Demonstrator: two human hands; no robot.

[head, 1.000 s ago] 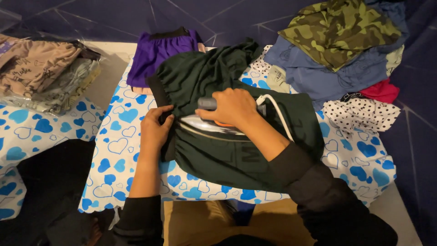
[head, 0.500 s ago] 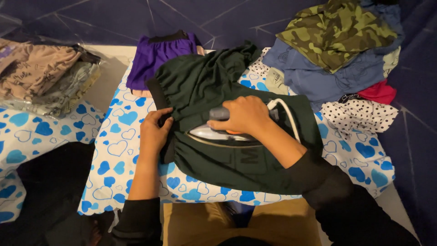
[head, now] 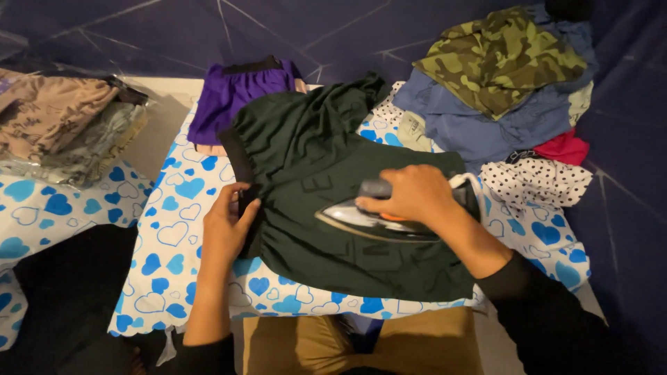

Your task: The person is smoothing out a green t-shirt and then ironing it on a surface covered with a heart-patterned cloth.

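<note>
A dark green garment lies spread on a white cloth with blue hearts that covers a board. My right hand grips the handle of a silver clothes iron, whose flat sole rests on the garment with its tip pointing left. My left hand presses on the garment's black waistband edge at its left side, pinching the fabric. A white cord runs from the iron behind my right wrist.
A purple garment lies at the board's far end. A heap of clothes sits at the right: camouflage, blue, red, dotted white. Bagged folded clothes lie at the left. Dark blue fabric surrounds everything.
The iron has slid to the right and toward me across the green garment. My left hand has stayed on the waistband edge.
</note>
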